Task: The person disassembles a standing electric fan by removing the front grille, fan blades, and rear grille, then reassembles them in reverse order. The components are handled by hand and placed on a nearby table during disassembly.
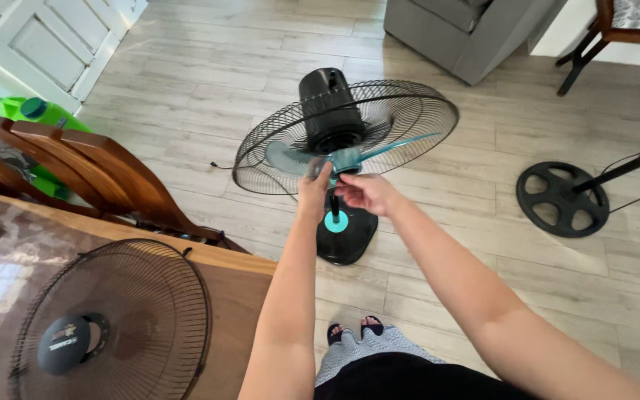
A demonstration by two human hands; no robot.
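Front grille [112, 326] lies flat on table [238, 281], nearest. Left hand [314, 194] and right hand [364, 192] meet at hub [346, 159] of teal blades [350, 155]; fingers of both pinch the hub. Fan [335, 133] stands on floor [446, 244], motor axis tilted up and away, rear cage [394, 111] open toward viewer. 2nd fan base [561, 198] right.

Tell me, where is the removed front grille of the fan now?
In the head view, the front grille lies flat on the wooden table at lower left, beside the left hand's forearm.
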